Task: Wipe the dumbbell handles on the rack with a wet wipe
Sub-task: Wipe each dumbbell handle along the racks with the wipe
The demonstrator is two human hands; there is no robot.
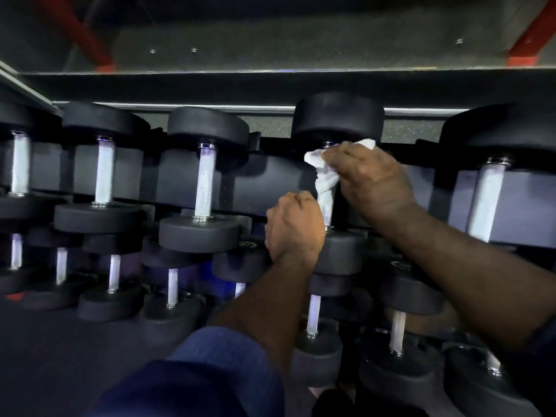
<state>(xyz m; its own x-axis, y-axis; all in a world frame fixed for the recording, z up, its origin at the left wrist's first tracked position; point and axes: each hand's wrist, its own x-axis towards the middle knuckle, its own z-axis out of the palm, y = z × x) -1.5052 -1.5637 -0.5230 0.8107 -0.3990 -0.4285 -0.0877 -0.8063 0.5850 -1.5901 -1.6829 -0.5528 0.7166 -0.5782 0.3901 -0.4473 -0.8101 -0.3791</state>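
Note:
A black dumbbell (338,120) lies on the top tier of the rack (270,182), right of centre. A white wet wipe (323,176) is wrapped round the upper part of its knurled silver handle (328,210). My right hand (373,179) grips the wipe and the handle from the right. My left hand (293,225) is curled round the lower end of the same handle, just above the near weight head. Most of that handle is hidden by the wipe and both hands.
More black dumbbells with silver handles fill the top tier on both sides, the nearest on the left (204,182) and on the right (486,200). Smaller dumbbells (173,285) crowd the lower tiers. Red frame legs (523,58) stand on the grey floor behind.

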